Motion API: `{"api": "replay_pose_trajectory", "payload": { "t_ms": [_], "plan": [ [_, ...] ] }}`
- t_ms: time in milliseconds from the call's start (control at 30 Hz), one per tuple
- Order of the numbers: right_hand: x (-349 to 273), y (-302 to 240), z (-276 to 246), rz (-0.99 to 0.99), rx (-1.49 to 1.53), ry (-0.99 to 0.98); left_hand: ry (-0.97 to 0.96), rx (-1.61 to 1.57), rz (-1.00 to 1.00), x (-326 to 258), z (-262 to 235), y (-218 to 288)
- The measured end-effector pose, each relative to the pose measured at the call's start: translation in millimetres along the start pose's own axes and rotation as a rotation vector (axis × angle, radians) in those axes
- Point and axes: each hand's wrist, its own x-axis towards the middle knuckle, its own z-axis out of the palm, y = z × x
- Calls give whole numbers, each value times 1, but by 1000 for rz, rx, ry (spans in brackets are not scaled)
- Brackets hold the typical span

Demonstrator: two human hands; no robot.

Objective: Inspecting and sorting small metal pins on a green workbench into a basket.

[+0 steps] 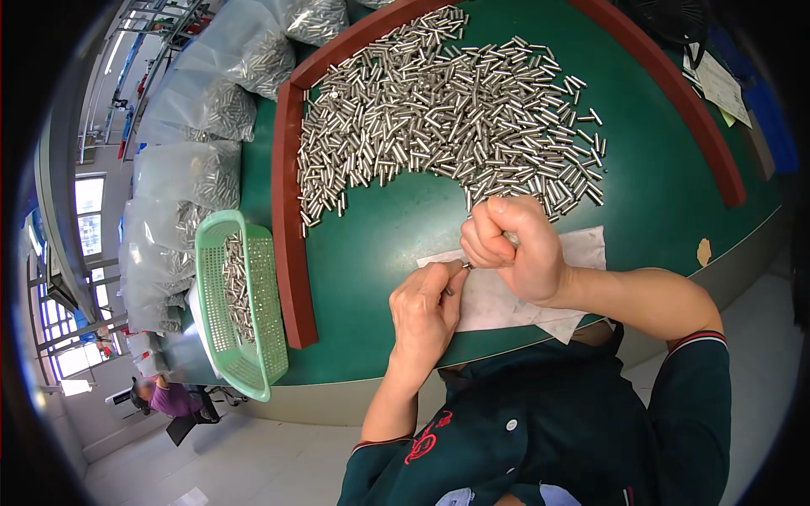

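A big heap of short, shiny metal pins (pixel 439 110) spreads over the green tabletop (pixel 380 228). In front of it, my left hand (pixel 419 316) is closed in a pinch, with a bit of a metal pin (pixel 448 292) showing at its fingertips. My right hand (pixel 527 253) forms a closed fist just to the right and slightly higher; whatever it grips is hidden by the fingers. A small dark metal tip (pixel 467 266) shows between the two hands. Beneath them lies a whitish, smudged cloth (pixel 489 312) at the table's near edge.
Red-brown wooden rails (pixel 291 253) border the heap on the left, back and right. Left of the rail stands a green plastic basket (pixel 270 329) partly filled with pins. Clear bags of pins (pixel 224 110) line the far left. Papers (pixel 717 88) lie at right; a person (pixel 173 399) sits in the background.
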Motion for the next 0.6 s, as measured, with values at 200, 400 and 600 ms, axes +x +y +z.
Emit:
{"api": "replay_pose_trajectory", "payload": {
  "t_ms": [200, 400, 600],
  "plan": [
    [-1, 3, 1, -12, -17, -7, 21, -15, 8, -1, -1, 1],
    [-1, 4, 0, -22, -36, -7, 26, -28, -7, -1, 2, -2],
    [-1, 0, 4, -22, -59, -13, 32, -20, -3, 1, -1, 1]
  ]
}}
